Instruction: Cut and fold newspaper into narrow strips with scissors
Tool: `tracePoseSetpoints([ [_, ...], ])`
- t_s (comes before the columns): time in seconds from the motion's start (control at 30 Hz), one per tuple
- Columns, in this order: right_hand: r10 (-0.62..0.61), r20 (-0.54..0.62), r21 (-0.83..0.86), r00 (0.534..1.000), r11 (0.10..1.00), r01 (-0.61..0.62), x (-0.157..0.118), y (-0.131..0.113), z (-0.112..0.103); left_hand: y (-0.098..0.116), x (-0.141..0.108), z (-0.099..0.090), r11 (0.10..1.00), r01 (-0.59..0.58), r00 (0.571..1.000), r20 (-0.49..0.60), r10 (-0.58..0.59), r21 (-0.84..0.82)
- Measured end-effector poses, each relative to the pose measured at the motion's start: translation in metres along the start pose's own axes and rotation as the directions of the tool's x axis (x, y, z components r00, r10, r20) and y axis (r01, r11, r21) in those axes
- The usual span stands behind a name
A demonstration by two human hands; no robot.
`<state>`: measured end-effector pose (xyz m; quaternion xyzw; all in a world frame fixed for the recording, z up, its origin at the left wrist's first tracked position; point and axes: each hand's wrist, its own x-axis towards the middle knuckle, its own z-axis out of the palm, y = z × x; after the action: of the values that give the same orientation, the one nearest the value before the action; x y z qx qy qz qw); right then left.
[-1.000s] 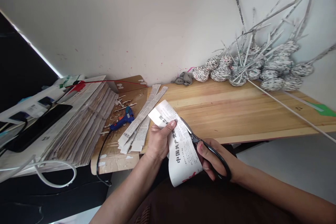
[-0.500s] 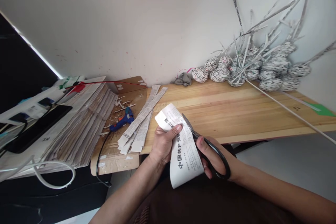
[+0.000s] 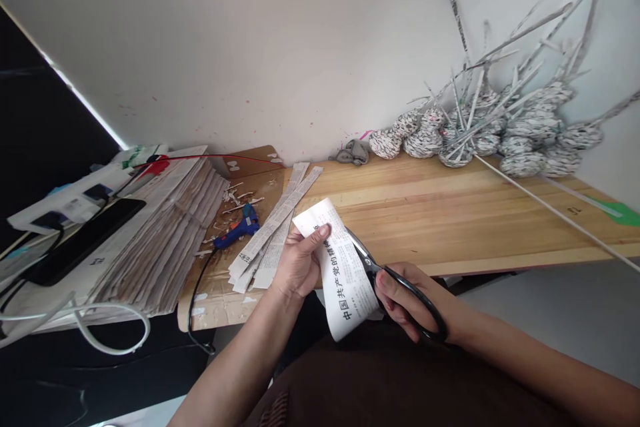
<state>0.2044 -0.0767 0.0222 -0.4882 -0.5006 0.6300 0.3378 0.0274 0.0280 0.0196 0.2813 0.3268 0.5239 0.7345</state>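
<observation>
A folded piece of newspaper (image 3: 341,277) with a column of large black print is pinched in my left hand (image 3: 301,260), the thumb lying across its upper part. My right hand (image 3: 407,297) grips a pair of black-handled scissors (image 3: 420,303), fingers in the loops. The blades lie along the paper's right edge, the lower blade partly hidden behind it. Both hands are in front of the wooden table's near edge. Behind my left hand, several cut newspaper strips (image 3: 280,230) lie crossed on the table.
A blue glue gun (image 3: 236,228) rests on a cardboard sheet (image 3: 225,310) among paper scraps. Left of it stand a tall newspaper stack (image 3: 170,247), a power strip (image 3: 75,203) and cables. Woven paper gourds (image 3: 530,123) with long sticks line the wall. One long stick (image 3: 555,207) juts past the table's front edge.
My left thumb has slid up and left along the paper, uncovering more print. The scissors have shifted slightly right and down relative to the paper. The whole view has moved a little.
</observation>
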Motion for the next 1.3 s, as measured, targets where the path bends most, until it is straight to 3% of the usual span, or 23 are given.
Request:
tracePoseSetpoints([
  [0.2, -0.098, 0.017, 0.014, 0.995, 0.995, 0.098, 0.003, 0.01, 0.001, -0.01, -0.007, 0.004, 0.996, -0.067, 0.997, 0.044, 0.065, 0.058],
  [0.43, -0.174, -0.037, 0.128, 0.984, 0.976, 0.178, 0.01, 0.013, 0.008, -0.023, -0.021, 0.007, 0.987, 0.129, 0.983, 0.117, -0.14, 0.091],
  [0.63, -0.179, -0.035, 0.123, 0.983, 0.976, 0.182, 0.008, 0.011, 0.009, -0.028, -0.018, 0.005, 0.989, 0.102, 0.992, 0.068, -0.109, 0.103],
  [0.9, -0.046, -0.082, 0.049, 0.996, 0.998, 0.05, 0.004, 0.011, 0.009, -0.021, -0.017, 0.006, 0.989, 0.091, 0.994, 0.054, -0.098, 0.117],
  [1.13, -0.161, -0.062, 0.089, 0.985, 0.982, 0.167, 0.005, 0.007, 0.009, -0.024, -0.027, 0.01, 0.962, 0.178, 0.976, 0.089, -0.2, 0.206],
  [1.3, -0.167, -0.096, 0.056, 0.981, 0.983, 0.173, 0.004, 0.004, 0.013, -0.027, -0.029, 0.011, 0.971, 0.175, 0.975, 0.111, -0.194, 0.163],
])
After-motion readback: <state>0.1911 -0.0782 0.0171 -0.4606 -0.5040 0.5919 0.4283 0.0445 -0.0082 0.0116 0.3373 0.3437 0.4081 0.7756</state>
